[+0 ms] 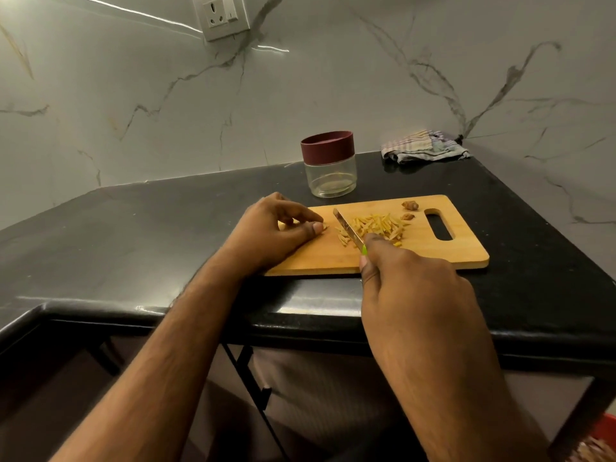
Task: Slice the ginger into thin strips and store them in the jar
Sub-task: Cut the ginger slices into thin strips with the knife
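Head view: right hand (410,281) grips knife (346,231) beside ginger strips (380,226); left hand (273,228) pinches a sliver.

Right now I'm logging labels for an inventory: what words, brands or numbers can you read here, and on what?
None can be read.
Jar and its lid: no label in view.
Wall socket: no readable marking.
Knife and cutting board: no print visible.

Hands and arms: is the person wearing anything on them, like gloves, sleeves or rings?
No. The left hand and the right hand are bare, with no gloves. No ring, watch or bracelet shows. Both forearms are uncovered as far as the picture reaches, with no sleeve in sight. Fingernails are short and plain.
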